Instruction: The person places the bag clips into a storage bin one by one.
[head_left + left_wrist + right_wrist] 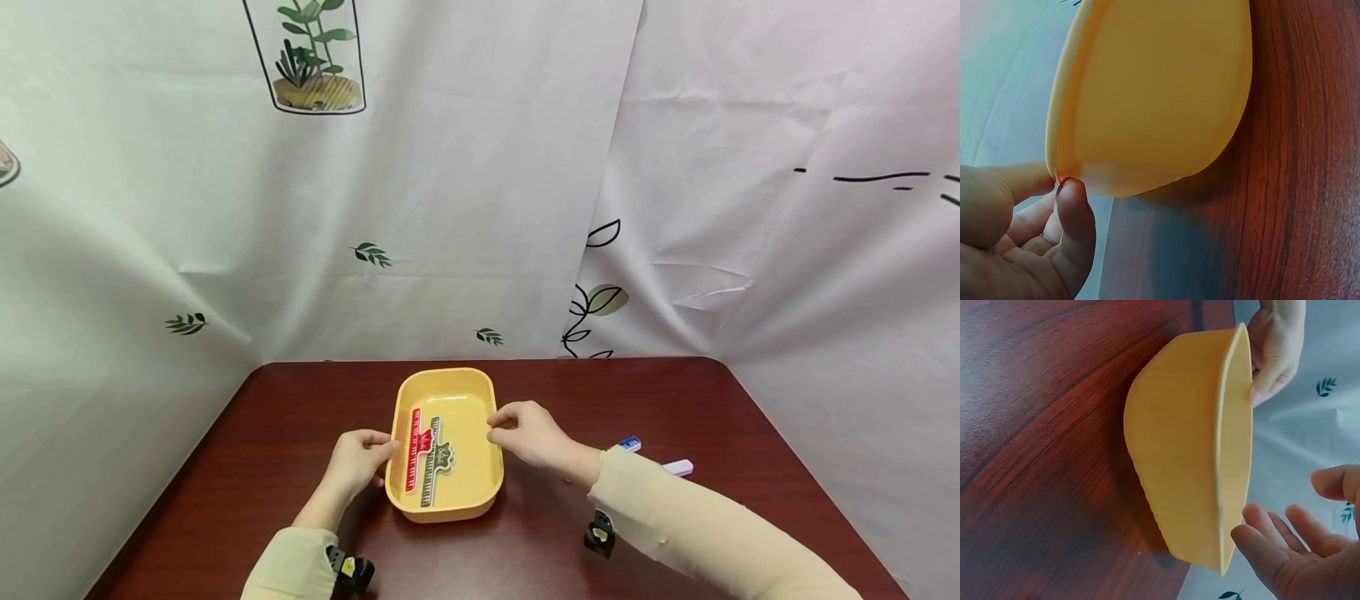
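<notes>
My left hand (351, 465) pinches the left rim of a yellow rectangular tray (476, 492) with rounded corners, thumb over the edge and fingers outside it. The left wrist view shows that pinch on the rim close up. Across the tray, my right hand (534, 435) is at the right rim, its fingertips close to the edge; in the right wrist view its thumb (1334, 482) stands apart from the loosely bent fingers. Inside the tray, toward the left, a red ruler (413, 454) and a dark green ruler (430, 479) lie side by side, each with a decorative shape along its right edge.
A blue piece with white marks (630, 444) and a pale lilac piece (678, 468) lie on the dark red wooden table (637, 400), partly behind the right sleeve. White printed cloth (480, 208) hangs behind and along both sides of the table.
</notes>
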Demonstrator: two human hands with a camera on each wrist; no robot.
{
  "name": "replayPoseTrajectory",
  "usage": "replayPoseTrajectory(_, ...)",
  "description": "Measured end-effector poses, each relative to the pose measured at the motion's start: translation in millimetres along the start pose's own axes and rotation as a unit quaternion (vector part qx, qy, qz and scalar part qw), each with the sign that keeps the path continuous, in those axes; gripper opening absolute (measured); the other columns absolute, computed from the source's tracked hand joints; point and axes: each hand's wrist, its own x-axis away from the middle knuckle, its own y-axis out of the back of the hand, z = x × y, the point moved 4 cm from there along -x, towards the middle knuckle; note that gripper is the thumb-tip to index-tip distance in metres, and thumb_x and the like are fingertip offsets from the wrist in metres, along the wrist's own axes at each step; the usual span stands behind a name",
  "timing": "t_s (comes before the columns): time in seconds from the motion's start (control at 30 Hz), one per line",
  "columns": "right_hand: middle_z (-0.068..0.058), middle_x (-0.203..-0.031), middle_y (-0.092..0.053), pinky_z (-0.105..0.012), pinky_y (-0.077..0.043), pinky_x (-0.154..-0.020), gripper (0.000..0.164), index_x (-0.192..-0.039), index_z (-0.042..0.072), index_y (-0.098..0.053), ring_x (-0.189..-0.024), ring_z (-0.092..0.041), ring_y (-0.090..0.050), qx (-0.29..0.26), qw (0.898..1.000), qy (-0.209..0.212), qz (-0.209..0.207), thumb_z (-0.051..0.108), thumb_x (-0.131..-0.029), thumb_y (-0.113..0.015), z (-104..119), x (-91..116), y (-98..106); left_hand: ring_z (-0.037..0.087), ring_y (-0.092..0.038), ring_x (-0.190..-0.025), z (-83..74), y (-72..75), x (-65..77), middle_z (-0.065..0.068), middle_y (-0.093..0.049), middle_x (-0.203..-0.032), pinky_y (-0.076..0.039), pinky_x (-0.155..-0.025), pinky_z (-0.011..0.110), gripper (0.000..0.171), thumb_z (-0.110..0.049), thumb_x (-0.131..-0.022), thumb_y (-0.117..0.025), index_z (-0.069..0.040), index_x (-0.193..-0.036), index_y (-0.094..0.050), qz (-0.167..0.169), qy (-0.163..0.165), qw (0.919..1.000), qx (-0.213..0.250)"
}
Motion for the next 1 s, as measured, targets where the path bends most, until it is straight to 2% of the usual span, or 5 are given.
replayPoseTrajectory(0.27,-0.003,-0.094,-0.068,-0.025,-0.05,-0.067,0.021,-0.1,0.005,-0.071,-0.081,-0.013,-0.06,0.01,1.0,-0.015,-0.005,0.017,-0.084,-0.064,-4,7,12,0.014,-0.059,-0.065,0.4,0.2,0.4,0.013,-0.067,-0.089,-0.053,-0.05,0.03,0.028,-0.015,-0.089,-0.064,0.006,-0.108,-0.062,0.002,0.004,1.0,0.002)
replayPoseTrajectory(0.47,-0.004,-0.09,-0.07,-0.026,-0.05,-0.064,0.021,-0.1,0.005,-0.071,-0.079,-0.017,-0.066,0.006,1.0,-0.026,0.001,0.016,-0.084,-0.064,-9,10,20,0.014,-0.059,-0.064,0.3,0.4,-0.3,0.012,-0.067,-0.087,-0.053,-0.05,0.03,0.028,-0.014,-0.089,-0.064,0.007,-0.107,-0.062,-0.001,0.002,1.0,0.003)
replayPoseTrajectory(0.7,-0.012,-0.094,-0.071,-0.03,-0.054,-0.069,0.022,-0.103,0.001,-0.07,-0.085,-0.025,-0.069,0.019,0.999,-0.028,0.018,0.015,-0.089,-0.059,-15,11,31,0.014,-0.059,-0.063,0.1,0.0,-0.9,0.012,-0.067,-0.085,-0.053,-0.049,0.03,0.028,-0.014,-0.088,-0.064,0.007,-0.107,-0.063,-0.002,-0.001,1.0,0.005)
replayPoseTrajectory(1.0,-0.011,-0.1,-0.069,-0.03,-0.055,-0.068,0.022,-0.104,0.002,-0.069,-0.085,-0.022,-0.069,0.027,0.998,-0.054,0.017,0.013,-0.089,-0.058,-25,16,44,0.014,-0.059,-0.062,-1.0,0.0,-0.6,0.011,-0.067,-0.084,-0.053,-0.048,0.03,0.028,-0.013,-0.088,-0.064,0.007,-0.107,-0.062,-0.001,-0.001,1.0,0.007)
